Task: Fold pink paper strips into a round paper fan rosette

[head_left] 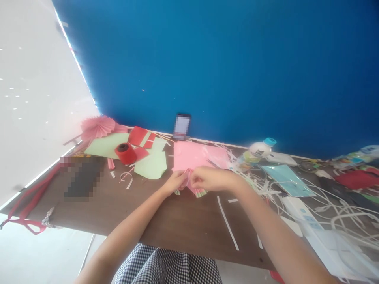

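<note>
Between my hands, near the middle of the table, is a pleated pink paper piece [200,192] with pale green at its lower edge. My left hand [175,182] pinches its left side. My right hand [204,179] is closed at its upper right, fingers curled against the paper. What the right fingertips hold is partly hidden. Just behind the hands lies a flat pink paper sheet [195,154]. A thin dark tool, too blurred to name, rests on that sheet close to my right wrist.
Left are a red thread spool [126,153], green paper [152,165] and a pink paper fan [98,127]. A phone [181,126] leans on the blue wall. Right are a bottle [260,150], tangled white cables [328,197] and a power strip [299,209]. Paper strips [227,223] lie in front.
</note>
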Demonstrator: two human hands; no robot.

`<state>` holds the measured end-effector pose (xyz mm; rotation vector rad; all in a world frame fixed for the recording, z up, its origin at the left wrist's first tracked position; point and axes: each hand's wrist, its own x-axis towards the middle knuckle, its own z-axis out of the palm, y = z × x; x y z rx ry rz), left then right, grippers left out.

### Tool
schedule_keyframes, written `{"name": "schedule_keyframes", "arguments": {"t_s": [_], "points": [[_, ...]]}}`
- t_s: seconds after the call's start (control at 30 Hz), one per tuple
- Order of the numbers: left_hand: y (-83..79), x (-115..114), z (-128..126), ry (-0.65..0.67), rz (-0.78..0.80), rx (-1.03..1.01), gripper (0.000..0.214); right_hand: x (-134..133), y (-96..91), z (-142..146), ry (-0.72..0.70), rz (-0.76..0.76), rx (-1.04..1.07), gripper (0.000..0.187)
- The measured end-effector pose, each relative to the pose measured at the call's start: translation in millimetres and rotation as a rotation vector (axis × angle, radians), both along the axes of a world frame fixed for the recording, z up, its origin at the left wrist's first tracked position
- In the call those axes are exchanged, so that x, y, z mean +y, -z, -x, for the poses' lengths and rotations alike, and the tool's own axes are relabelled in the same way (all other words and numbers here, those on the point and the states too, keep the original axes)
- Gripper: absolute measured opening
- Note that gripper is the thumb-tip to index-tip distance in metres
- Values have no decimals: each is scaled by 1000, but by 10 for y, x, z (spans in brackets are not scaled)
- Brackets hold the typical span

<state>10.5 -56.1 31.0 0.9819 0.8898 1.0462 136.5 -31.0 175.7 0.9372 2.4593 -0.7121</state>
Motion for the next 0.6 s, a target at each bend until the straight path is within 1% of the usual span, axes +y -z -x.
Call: {"name": "schedule_keyframes", "arguments": {"t_s": [0.1,0.13,0.17,0.23,0.33,0.4,0.5,0.6], "points": [[40,16,-3,-1,21,-4,37,36,127,26,15,-317,-11,22],[53,20,-5,-1,31,-7,36,47,177,33,-1,-390,1,23],[64,24,-6,0,41,-12,34,58,229,38,-23,-433,12,22],[68,26,-7,6,52,-30,33,83,342,41,-60,-466,29,21],[30,21,-2,9,59,-85,36,129,518,21,-100,-539,83,17],[-12,16,7,4,79,-162,36,162,620,-9,-127,-608,134,18],[-60,13,32,-7,124,-344,32,198,731,-69,-174,-721,222,20],[-54,22,63,-25,189,-462,30,206,796,-144,-225,-865,340,22]]}}
